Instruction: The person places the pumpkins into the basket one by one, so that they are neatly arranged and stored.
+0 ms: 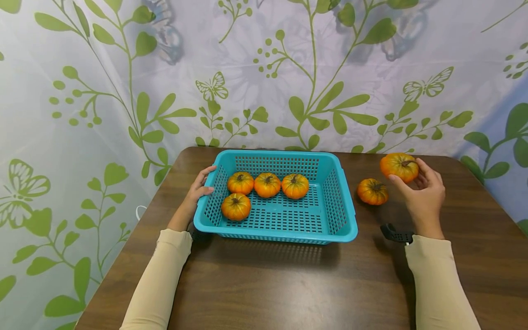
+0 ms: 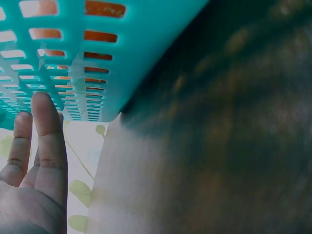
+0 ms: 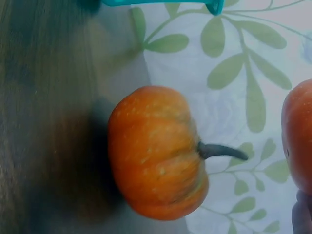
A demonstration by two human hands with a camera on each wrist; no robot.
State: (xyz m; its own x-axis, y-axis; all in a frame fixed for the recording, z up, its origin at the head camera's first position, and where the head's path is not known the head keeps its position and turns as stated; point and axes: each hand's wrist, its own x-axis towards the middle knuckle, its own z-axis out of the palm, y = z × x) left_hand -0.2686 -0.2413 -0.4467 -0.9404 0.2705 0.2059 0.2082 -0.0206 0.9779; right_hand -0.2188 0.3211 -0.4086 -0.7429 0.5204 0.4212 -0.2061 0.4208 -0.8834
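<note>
My right hand [image 1: 427,195] holds a small orange pumpkin [image 1: 398,167] above the table, right of the basket, with the thumb at its front and the fingers behind. A second pumpkin [image 1: 372,191] rests on the table just below and left of it; the right wrist view shows this pumpkin [image 3: 156,153] close up, stem pointing right. At the turquoise basket [image 1: 280,237], my left hand [image 1: 197,192] grips the left rim. In the left wrist view, fingers [image 2: 50,141] lie along the perforated outer wall. Several pumpkins [image 1: 267,184] sit inside the basket, in its left and back part.
The brown wooden table [image 1: 280,284] carries the basket near its back edge. Behind it hangs a pale curtain [image 1: 247,59] with green leaves and butterflies. A black strap [image 1: 397,233] sits at my right wrist. A white cable loop [image 1: 139,211] shows past the table's left edge.
</note>
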